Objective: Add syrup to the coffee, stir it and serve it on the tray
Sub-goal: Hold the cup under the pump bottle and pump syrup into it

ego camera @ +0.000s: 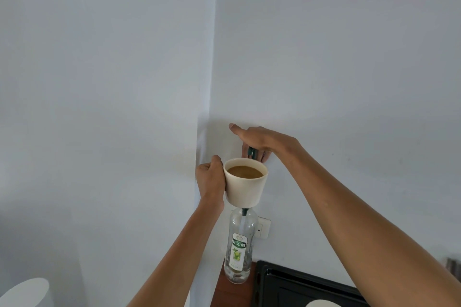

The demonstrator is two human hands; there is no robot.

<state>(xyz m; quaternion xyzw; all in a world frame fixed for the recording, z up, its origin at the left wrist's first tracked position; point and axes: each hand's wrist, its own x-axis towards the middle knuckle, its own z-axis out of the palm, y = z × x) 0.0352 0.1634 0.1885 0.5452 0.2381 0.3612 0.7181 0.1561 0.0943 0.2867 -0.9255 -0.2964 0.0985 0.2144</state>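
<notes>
A cream cup [245, 189] of light brown coffee [245, 171] is held up in front of the wall, my left hand [210, 178] shut on its left side. Behind and below it stands a clear syrup bottle [238, 249] with a green and white label, on a brown counter [224, 291]. The bottle's dark green pump head [252, 153] pokes up behind the cup's rim, and my right hand [254, 139] lies palm down on top of it. The bottle's neck is hidden by the cup. A black tray [287, 286] lies at the bottom right.
A white wall corner runs down just left of the cup. A white wall socket [263, 227] sits beside the bottle. A white rounded object [27, 291] is at the bottom left, and a white round edge [321, 303] shows on the tray.
</notes>
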